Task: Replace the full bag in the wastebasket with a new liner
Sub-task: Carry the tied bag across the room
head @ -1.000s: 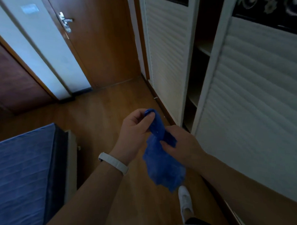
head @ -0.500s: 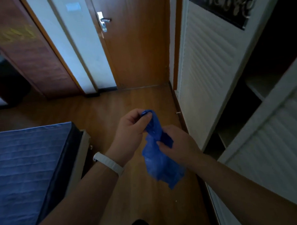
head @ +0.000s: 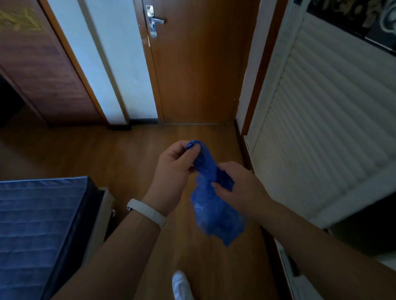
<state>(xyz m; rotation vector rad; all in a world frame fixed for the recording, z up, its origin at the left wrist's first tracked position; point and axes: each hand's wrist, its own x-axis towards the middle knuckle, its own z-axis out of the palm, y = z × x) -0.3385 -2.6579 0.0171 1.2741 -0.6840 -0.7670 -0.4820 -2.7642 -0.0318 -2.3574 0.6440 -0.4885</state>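
Liner (head: 213,203), blue and crumpled, was pinched between the left hand (head: 175,170) and right hand (head: 236,186) above the floor (head: 116,152), not yet opened out; no wastebasket was seen, so fitting remained.

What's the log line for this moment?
left hand: pinching blue liner top | right hand: gripping middle | liner bunched | wastebasket unseen
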